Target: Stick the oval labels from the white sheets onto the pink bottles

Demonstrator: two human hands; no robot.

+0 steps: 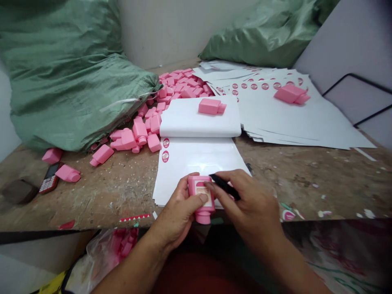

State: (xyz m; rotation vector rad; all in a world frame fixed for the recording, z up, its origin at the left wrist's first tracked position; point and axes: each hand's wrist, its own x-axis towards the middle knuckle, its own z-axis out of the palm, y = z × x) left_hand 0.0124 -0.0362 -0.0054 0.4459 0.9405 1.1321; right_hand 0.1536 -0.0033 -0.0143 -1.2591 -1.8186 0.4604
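Note:
My left hand (180,208) is closed around a small pink plastic bottle (204,217), its neck pointing toward me and its thumb resting on the pale label (199,190). In my right hand (251,204) is a slim black pen-like tool (225,185); its exact kind does not show. The right fingertips touch the bottle's label near its upper edge. Beneath both hands lies a stack of white sticker sheets (196,157), with two round pink stickers at the left edge. The top sheet is folded back, and another pink bottle (209,106) lies on the fold.
Pink bottles (183,83) spill from a green sack (76,90) at the left. More sticker sheets (284,118) lie at the right with a bottle (290,94) on top, before another green sack (260,36). A phone (50,178) and a dark block (20,192) sit far left.

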